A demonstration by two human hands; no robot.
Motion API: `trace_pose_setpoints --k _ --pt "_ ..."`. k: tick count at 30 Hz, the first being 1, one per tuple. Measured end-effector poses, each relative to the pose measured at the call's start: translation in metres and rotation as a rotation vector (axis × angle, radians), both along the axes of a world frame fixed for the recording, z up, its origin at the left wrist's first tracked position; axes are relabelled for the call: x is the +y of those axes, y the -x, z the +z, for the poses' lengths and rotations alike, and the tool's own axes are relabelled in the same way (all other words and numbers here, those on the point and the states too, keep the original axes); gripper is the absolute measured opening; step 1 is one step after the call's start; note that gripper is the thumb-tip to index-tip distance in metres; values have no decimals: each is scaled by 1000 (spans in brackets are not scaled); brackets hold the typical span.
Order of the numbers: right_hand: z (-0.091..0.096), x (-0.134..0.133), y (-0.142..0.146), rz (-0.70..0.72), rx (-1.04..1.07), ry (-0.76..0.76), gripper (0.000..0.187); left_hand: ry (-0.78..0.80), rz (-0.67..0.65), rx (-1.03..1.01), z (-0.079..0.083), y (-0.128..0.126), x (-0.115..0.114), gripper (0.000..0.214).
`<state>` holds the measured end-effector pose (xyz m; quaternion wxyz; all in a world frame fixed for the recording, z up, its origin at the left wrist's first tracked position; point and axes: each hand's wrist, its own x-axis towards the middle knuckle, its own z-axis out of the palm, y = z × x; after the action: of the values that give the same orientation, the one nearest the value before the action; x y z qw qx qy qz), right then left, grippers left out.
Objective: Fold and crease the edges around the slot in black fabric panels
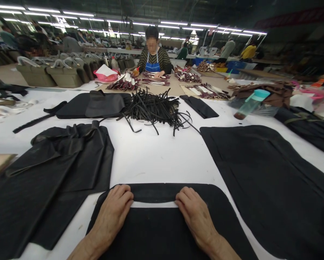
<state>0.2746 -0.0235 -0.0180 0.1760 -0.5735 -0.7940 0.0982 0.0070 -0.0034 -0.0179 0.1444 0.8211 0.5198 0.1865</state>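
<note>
A black, leather-like panel (153, 234) with rounded corners lies flat in front of me. Along its far edge runs a black band (156, 192), whose near side bows away and leaves a narrow white gap. My left hand (117, 207) has its fingers curled over the left end of this band. At the right end, my right hand (196, 209) grips in the same way, fingers bent and pressed together. Both thumbs are mostly hidden.
Loose black sheets (61, 162) lie left and stacked black panels (273, 180) right. Beyond are a heap of black strips (153, 104), a bottle with a blue lid (251, 103), bags (64, 74) and a co-worker (153, 54) handling maroon pieces (155, 79).
</note>
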Motion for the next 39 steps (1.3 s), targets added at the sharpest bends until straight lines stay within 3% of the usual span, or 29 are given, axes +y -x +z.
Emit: trace_pose_setpoints --k 11,23,25,29,31,34,39 --pt "-3 4 11 -123 -137 -63 21 -13 149 99 -1 -14 -6 19" --pt "17 18 15 -180 -261 177 19 -45 206 383 7 -30 -7 19" --pt "24 21 16 -190 -262 242 19 -113 164 436 6 -32 -8 27" --pt "40 30 19 -210 -268 378 21 -267 -178 567 3 -34 -7 67" --pt "47 34 21 -212 -277 413 22 -286 -299 603 -1 -34 -7 76" --pt "52 37 22 -211 -282 457 21 -249 -356 612 -9 -35 -5 77" --pt "51 38 21 -212 -277 494 21 -278 -331 626 -14 -32 -3 70"
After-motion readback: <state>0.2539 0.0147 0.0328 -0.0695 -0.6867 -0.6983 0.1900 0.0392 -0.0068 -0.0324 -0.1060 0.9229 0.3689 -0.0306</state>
